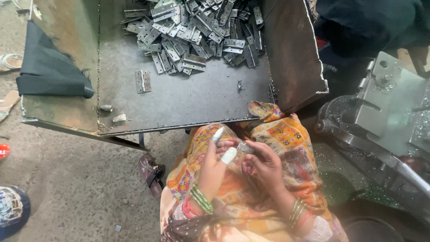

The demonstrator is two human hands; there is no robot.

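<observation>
Small metal hinge pinched between left hand and right hand, fingers curled closed, over patterned lap. Hinge pile heaped in metal tray ahead.

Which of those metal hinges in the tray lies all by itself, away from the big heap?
The flat hinge on the tray, left of centre, lies alone and opened out. The others are heaped in the hinge pile at the far end.

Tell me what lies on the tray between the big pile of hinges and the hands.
In the head view, one lone hinge lies flat on the tray between the pile of hinges and the left hand; otherwise only small scraps.
</observation>
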